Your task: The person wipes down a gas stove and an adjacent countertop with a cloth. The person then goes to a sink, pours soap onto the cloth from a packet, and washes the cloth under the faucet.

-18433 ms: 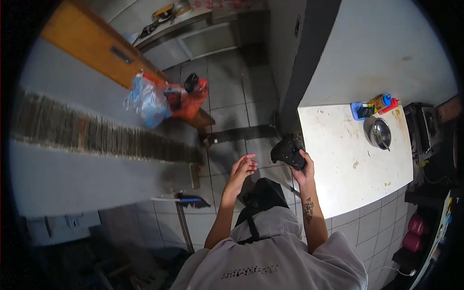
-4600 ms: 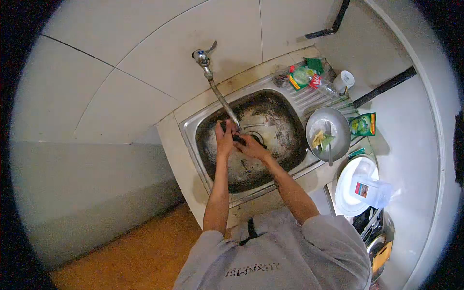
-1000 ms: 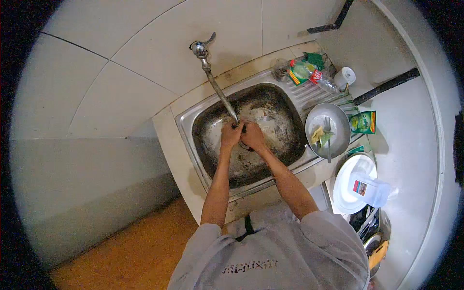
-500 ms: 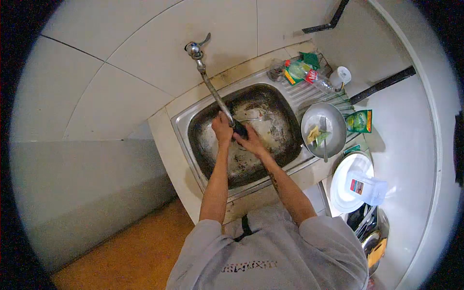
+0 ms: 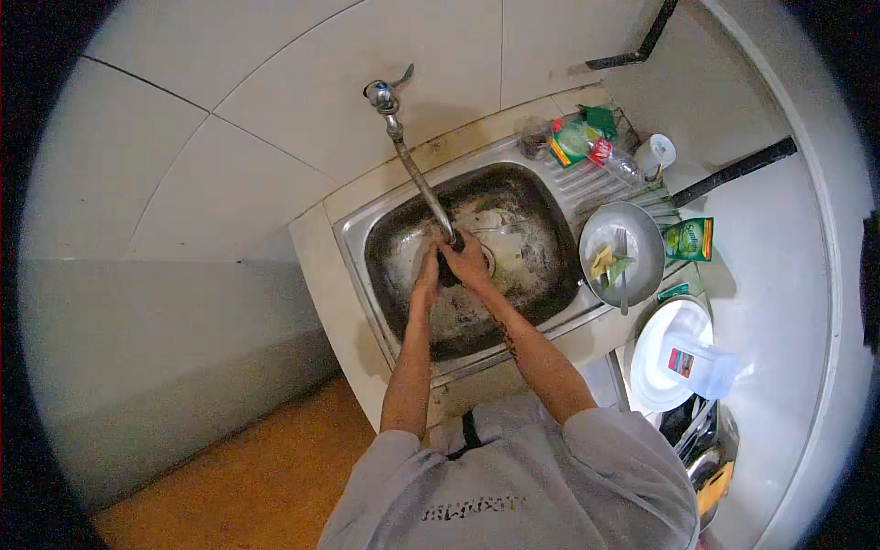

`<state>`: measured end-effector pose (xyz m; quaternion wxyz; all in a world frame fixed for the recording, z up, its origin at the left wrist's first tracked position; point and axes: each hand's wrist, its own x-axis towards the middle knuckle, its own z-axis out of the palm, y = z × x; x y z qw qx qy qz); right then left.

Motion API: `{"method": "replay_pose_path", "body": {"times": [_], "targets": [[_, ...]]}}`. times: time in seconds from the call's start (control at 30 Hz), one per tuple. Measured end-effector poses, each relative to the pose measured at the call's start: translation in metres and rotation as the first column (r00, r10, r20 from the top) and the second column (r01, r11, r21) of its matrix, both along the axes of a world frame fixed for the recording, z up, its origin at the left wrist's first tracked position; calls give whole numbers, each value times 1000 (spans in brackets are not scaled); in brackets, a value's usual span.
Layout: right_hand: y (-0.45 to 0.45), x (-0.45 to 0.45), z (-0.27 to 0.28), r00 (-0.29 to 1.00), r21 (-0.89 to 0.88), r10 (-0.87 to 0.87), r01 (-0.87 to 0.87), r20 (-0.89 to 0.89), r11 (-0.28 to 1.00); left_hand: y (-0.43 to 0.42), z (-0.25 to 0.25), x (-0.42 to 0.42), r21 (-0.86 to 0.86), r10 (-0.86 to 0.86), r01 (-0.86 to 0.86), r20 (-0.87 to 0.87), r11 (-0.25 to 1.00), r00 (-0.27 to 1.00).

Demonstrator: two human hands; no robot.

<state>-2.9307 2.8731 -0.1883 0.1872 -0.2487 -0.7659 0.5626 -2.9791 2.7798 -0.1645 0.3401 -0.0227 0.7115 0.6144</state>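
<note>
Both of my hands are together over the sink (image 5: 376,302), below the spout of the metal faucet (image 5: 423,183). My left hand (image 5: 428,275) is closed against one side of a small black object (image 5: 447,273). From the other side, my right hand (image 5: 469,264) wraps its fingers round the same object. Most of it is hidden by the hands, so its kind cannot be made out. Dark stains and pale residue cover the basin, and the round drain shows just right of my right hand.
Right of the basin sits a grey bowl (image 5: 649,240) with a fork (image 5: 624,275) and food scraps. Behind it lie a plastic bottle (image 5: 619,163), a white cup (image 5: 658,149) and a green sponge (image 5: 600,119). A green pouch (image 5: 689,239) and a white plate (image 5: 653,367) are farther right.
My hands have drawn closer together around the black object. My right hand has turned and moved up over it, covering more of it. The whole view has shifted slightly.
</note>
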Motion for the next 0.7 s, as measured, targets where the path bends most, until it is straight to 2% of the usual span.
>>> {"method": "replay_pose_path", "body": {"times": [0.03,0.07,0.1,0.17,0.2,0.23,0.27,0.3,0.33,0.37,0.4,0.43,0.47,0.5,0.57,0.6,0.63,0.67,0.7], "targets": [[-2,2,6,1000,-2,2,-2,1,1000,0,-2,2,150,66,-106,253,983,965],[-2,5,11,997,-28,-77,77,4,997,1,-3,3,265,85,-243,494,933,865],[-1,8,22,988,-51,-156,156,8,986,3,-9,3,265,85,-243,494,933,866],[2,12,35,983,-47,-173,176,63,983,6,-27,4,56,81,-91,149,994,986],[4,13,39,975,-42,-193,198,113,979,8,-36,0,58,81,-90,148,994,986],[7,14,38,975,-41,-194,199,112,979,10,-43,-4,7,0,0,55,1000,998],[11,15,36,978,-3,-143,145,152,989,12,-51,-8,-53,-87,85,-32,995,996],[16,17,34,977,33,-92,88,193,996,14,-54,-10,-53,-87,85,-32,995,996],[23,19,39,977,33,-91,86,191,996,17,-55,-12,-144,-141,110,-228,983,963],[31,24,43,998,121,-37,30,51,992,18,-57,-13,-238,-206,114,-407,964,890],[40,30,45,996,216,32,-13,-83,976,21,-42,-10,-238,-203,110,-408,965,890],[50,36,32,996,217,34,-15,-83,976,25,-11,-5,-381,-298,115,-465,917,834],[60,43,9,991,-115,112,-104,70,988,30,16,-2,-517,-399,103,-502,850,768],[66,45,-2,955,-440,231,-129,186,889,36,33,0,-514,-398,103,-505,851,766],[68,52,19,964,-484,240,-156,117,861,45,51,3,-656,-439,189,-239,730,866],[72,55,53,929,-583,349,-219,120,782,43,30,3,-656,-442,190,-242,730,864],[72,53,63,908,-630,403,-249,112,736,36,-12,2,-695,-633,29,-636,719,442],[72,52,73,884,-673,456,-275,104,686,32,-34,-1,-684,-673,-27,-724,729,151],[72,48,71,827,-743,562,-389,-20,545,28,-55,-4,-644,-656,-128,-738,755,-158]]}}
